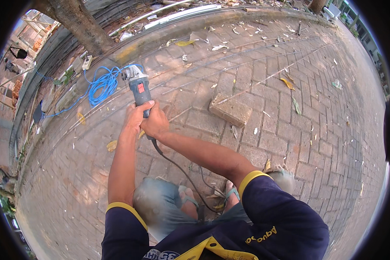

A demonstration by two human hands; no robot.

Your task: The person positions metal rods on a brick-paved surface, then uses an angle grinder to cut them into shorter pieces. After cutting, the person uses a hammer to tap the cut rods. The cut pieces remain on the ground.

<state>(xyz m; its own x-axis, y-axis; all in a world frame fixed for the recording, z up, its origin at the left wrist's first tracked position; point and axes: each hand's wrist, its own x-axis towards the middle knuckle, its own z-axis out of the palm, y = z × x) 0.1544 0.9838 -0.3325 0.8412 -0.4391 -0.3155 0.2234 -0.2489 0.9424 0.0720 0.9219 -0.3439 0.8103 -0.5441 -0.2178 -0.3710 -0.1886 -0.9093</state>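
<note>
An angle grinder [140, 89], dark grey with a silver gear head and a red switch, is in front of me, its head pointing away. My left hand [134, 117] wraps around its rear body from the left. Beside it, my right hand [156, 122] closes around the same rear end from the right, the two hands touching. The disc at the grinder's head [133, 73] is hard to make out. From its back a black power cord [176, 165] runs down toward my sandalled feet. Thin long rods [195, 80] lie on the paving near the grinder.
A loose paving block [230, 110] lies right of the grinder. Coiled blue cable [103, 89] is at the left, near a white socket strip [87, 63]. A tree trunk [80, 26] rises by the kerb [160, 37]. Dry leaves [287, 84] are scattered over the brick paving [307, 134].
</note>
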